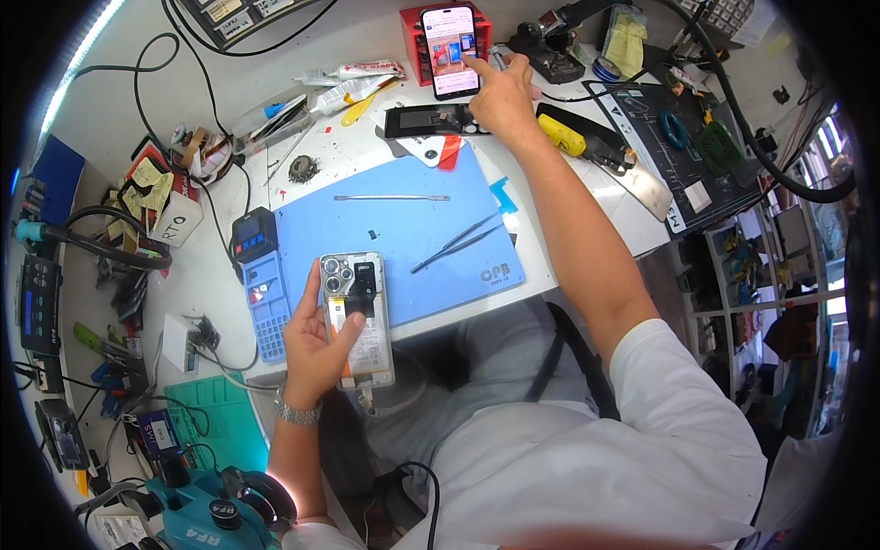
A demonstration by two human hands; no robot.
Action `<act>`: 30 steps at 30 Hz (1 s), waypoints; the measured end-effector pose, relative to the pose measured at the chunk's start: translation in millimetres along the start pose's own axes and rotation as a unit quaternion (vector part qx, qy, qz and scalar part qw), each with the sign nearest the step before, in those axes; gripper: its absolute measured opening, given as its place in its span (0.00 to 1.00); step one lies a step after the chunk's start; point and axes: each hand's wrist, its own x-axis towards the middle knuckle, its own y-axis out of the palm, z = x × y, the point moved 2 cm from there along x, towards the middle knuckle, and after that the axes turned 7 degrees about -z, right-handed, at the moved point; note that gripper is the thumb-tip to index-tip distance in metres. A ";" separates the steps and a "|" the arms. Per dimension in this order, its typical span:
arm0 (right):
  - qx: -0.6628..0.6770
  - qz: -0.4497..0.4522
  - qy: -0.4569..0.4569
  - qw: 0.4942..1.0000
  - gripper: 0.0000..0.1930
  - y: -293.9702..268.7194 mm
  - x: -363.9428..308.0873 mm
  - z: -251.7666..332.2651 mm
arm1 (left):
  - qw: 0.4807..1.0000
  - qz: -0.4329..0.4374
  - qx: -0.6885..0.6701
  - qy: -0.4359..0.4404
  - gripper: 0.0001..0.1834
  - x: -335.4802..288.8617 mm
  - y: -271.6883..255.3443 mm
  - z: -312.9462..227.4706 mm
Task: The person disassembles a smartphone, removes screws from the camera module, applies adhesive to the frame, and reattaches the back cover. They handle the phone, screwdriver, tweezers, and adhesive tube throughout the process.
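My left hand (316,356) is closed around an opened smartphone (372,346) at the mat's front edge. Its back panel is off, baring the camera lenses, dark tape and battery; a short flex or connector hangs from its lower end. At the far side my right hand (504,99) reaches out, index finger extended to the lit screen of a second smartphone (447,27) propped upright against a red box (413,53). Nothing shows in that hand, though its other fingers are partly hidden. Below it lies a dark phone part (423,120).
On the blue mat (316,206) lie black tweezers (455,245), a thin metal pry tool (391,197) and a small dark piece (373,235). A yellow-handled tool (561,136) sits right; a teal microscope (206,518) stands near left. Cables hang along the left.
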 end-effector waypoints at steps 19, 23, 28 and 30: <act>0.005 0.001 0.005 1.000 0.37 -1.5 -0.3 2.3 | 1.000 0.000 -0.001 -0.002 0.47 -0.3 0.4 -0.9; 0.003 -0.002 0.005 1.000 0.37 -0.4 -0.7 1.3 | 1.000 -0.001 -0.001 0.002 0.47 -0.4 0.6 -1.1; 0.002 -0.004 0.000 1.000 0.37 0.7 -0.5 0.4 | 1.000 -0.001 0.008 -0.007 0.47 -0.1 -0.3 -0.8; 0.003 -0.004 -0.001 1.000 0.37 1.1 -0.5 0.5 | 1.000 0.000 0.010 -0.008 0.47 -0.1 -0.5 -0.5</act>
